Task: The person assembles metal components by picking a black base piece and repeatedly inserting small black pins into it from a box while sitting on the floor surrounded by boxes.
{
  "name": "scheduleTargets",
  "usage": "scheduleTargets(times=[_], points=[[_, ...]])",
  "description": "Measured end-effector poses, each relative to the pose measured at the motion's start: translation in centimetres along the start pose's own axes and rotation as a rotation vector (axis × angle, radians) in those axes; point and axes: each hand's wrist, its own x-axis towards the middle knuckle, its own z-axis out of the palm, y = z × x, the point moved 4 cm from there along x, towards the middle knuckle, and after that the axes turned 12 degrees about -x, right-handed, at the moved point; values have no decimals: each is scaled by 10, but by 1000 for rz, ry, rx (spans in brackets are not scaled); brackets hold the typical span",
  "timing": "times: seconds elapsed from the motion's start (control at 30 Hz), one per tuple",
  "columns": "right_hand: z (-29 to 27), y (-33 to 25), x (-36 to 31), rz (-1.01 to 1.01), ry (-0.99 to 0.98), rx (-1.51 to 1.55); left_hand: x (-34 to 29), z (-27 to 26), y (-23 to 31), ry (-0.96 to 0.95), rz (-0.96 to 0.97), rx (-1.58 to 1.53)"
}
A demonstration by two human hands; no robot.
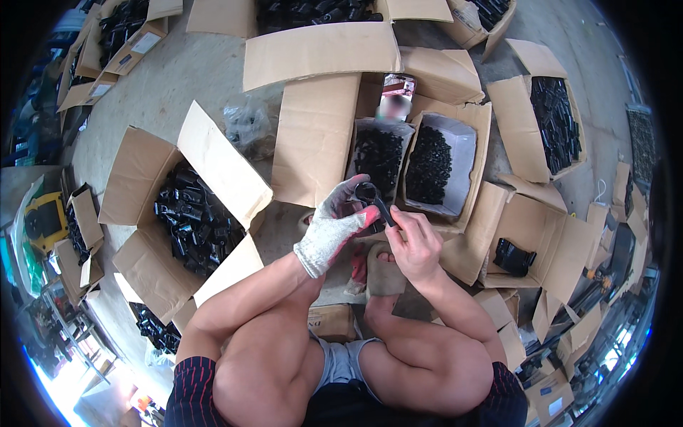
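My left hand [333, 229], in a grey knitted glove with red fingertips, is closed around a black plastic part with a round ring-shaped end [366, 191]. My bare right hand [415, 245] pinches a slim black piece [385, 213] that reaches up against that part; whether the two are joined I cannot tell. Both hands meet just in front of an open carton [482, 153]. Inside it stand two grey trays, the left [407, 135] and the right [464, 165], each holding many small black pieces. A phone with a lit screen [396, 97] leans behind the left tray.
To the left, an open carton [135, 186] is full of glossy black parts. On the right, another carton [544, 231] holds a few black parts [513, 257]. More filled cartons stand at the back and sides. A clear plastic bag [247, 124] lies on the concrete floor.
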Motion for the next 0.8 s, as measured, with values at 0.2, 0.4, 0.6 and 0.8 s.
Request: scheduleTargets(times=[0.2, 0.4, 0.6, 0.8], points=[[-1, -3, 5, -37, 24, -28, -1, 0, 3, 43, -31, 31], [0, -4, 4, -52, 18, -52, -3, 2, 0, 85, -32, -53], [2, -7, 3, -94, -16, -33, 0, -5, -3, 72, -10, -31], [6, -6, 2, -161, -15, -15, -1, -7, -3, 32, -58, -131]])
